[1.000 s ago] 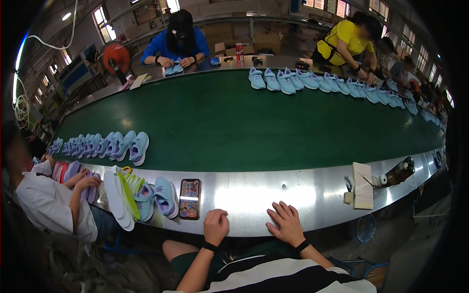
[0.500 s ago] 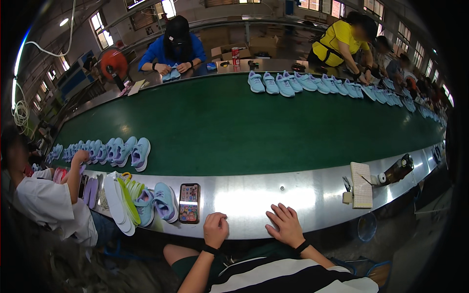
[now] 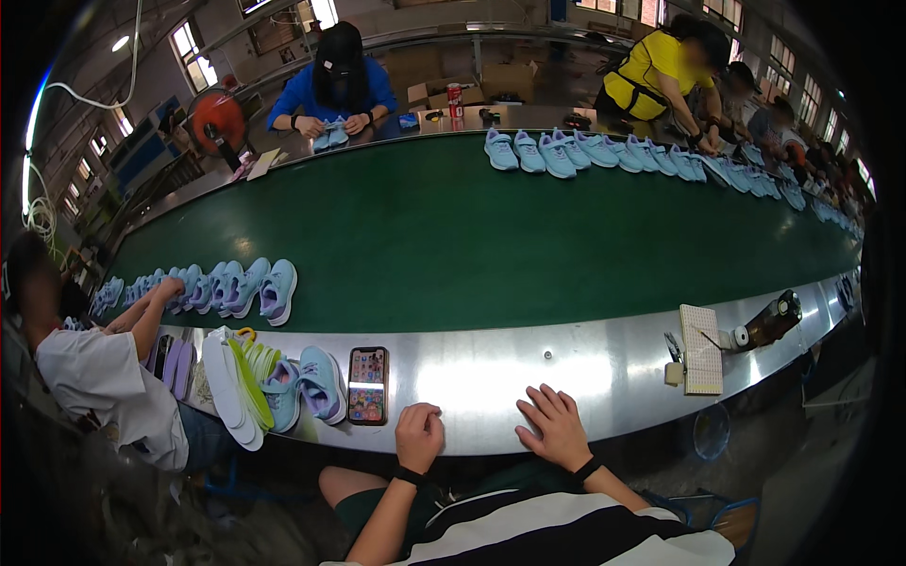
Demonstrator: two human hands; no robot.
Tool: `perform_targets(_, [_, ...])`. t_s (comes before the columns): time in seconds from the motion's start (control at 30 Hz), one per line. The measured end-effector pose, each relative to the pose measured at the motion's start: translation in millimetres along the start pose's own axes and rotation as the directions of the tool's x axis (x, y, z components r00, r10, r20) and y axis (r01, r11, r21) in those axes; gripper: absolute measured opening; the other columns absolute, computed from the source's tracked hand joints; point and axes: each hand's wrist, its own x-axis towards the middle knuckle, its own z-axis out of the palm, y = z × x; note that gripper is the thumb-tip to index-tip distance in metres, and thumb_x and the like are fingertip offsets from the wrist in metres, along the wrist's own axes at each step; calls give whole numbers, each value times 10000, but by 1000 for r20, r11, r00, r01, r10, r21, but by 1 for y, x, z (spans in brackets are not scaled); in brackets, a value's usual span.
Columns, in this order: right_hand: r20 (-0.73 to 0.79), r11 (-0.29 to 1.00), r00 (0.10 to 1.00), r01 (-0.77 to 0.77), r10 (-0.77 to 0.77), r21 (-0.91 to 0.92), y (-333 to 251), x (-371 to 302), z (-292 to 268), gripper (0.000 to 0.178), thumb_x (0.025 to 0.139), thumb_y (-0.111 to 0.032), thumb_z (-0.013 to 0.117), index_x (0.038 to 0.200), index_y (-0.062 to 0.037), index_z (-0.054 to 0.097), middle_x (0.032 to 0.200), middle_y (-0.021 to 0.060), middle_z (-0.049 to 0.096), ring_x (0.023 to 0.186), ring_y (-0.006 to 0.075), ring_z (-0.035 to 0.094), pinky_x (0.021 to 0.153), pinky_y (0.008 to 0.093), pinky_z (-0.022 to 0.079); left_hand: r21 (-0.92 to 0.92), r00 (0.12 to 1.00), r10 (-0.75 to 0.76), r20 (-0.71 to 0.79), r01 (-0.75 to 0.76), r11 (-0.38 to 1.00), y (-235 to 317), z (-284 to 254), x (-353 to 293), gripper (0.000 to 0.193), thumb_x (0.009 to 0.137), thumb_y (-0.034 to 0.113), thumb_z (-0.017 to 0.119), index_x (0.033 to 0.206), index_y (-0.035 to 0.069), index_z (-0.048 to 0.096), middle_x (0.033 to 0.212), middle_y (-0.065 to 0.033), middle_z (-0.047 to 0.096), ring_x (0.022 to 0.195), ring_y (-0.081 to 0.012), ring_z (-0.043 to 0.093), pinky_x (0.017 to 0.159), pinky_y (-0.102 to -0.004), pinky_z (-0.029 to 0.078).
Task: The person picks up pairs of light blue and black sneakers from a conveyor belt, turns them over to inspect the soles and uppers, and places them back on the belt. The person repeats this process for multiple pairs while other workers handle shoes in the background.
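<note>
My left hand (image 3: pixel 418 438) rests at the near edge of the metal table, its fingers curled into a loose fist with nothing visible in it. My right hand (image 3: pixel 555 426) lies on the same edge, palm down and fingers spread, holding nothing. A phone (image 3: pixel 368 386) with its screen lit lies just left of my left hand. Beside it stand a pair of light blue sneakers (image 3: pixel 322 384) with lilac lining. White insoles (image 3: pixel 229 391) and lime-green insole-shaped pieces (image 3: pixel 253 373) are stacked further left.
A green conveyor belt (image 3: pixel 406 245) runs beyond the metal table (image 3: pixel 472 368). Light blue sneakers line it at near left (image 3: pixel 277 291) and far right (image 3: pixel 557 157). A notepad (image 3: pixel 700 350) and dark bottle (image 3: pixel 769 322) lie right. Co-workers sit left and across, one handling shoes (image 3: pixel 332 135).
The co-worker at the left has reached further forward toward the row of sneakers. The whole view has shifted slightly. My two hands stay in place.
</note>
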Motion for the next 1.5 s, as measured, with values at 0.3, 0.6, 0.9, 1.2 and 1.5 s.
perform_targets(0.3, [4, 1000, 1000, -5, 5, -2, 0, 1, -2, 430, 898, -361, 633, 1250, -116, 622, 1389, 110, 531, 1328, 310, 443, 1091, 479, 317, -6, 1000, -15, 6, 15, 1000, 0, 1, -1, 122, 771, -68, 591, 838, 16, 648, 829, -123, 654, 753, -291, 613, 661, -366, 505])
perform_targets(0.6, [15, 1000, 1000, -21, 20, 17, 2, -1, 0, 447, 881, -370, 652, 1244, -110, 628, 1392, 125, 530, 1337, 324, 434, 1103, 481, 295, -25, 996, -71, 50, 72, 997, 18, -8, 12, 100, 822, -29, 612, 901, 6, 663, 857, -108, 672, 780, -252, 640, 676, -349, 514])
perform_targets(0.9, [236, 993, 964, 112, -119, 43, -8, 10, -1, 731, 772, -632, 684, 1295, -128, 608, 1444, 207, 442, 1376, 398, 347, 1123, 567, 198, 314, 977, 83, -195, -18, 949, -61, -116, 239, 176, 885, 132, 630, 1033, 47, 673, 902, -86, 714, 794, -194, 680, 669, -318, 514])
perform_targets(1.2, [213, 996, 973, 88, -92, 28, -17, 17, -2, 703, 693, -638, 741, 1184, -141, 667, 1370, 180, 496, 1312, 383, 417, 1090, 568, 227, 906, 640, -759, -123, 384, 176, -241, -161, 280, 696, 693, 487, 817, 1294, 193, 626, 1454, -129, 456, 1368, -340, 395, 1072, -537, 302])
perform_targets(1.5, [245, 996, 966, 80, -85, 29, -21, 29, 8, 713, 724, -643, 711, 1256, -176, 628, 1403, 177, 473, 1330, 385, 403, 1097, 574, 224, 907, 597, -796, -98, 384, 176, -316, -195, 307, 761, 717, 623, 751, 1297, 142, 639, 1524, -152, 396, 1423, -324, 335, 1138, -584, 215])
